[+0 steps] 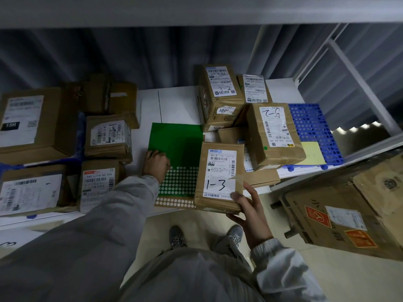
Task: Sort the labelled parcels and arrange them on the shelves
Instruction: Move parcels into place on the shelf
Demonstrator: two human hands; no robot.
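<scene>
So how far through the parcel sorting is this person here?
Partly through. Done: several labelled boxes, such as the one marked 15H, already lie on the shelf. In hand: the right hand holds the parcel marked 1-3, while the left hand touches the green sticker sheet. Left: placing this parcel; the large box stays off the shelf.

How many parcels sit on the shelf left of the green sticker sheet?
5: 15H box, dark box behind, middle box, front-left box, front-right box. Others may be hidden.
</scene>
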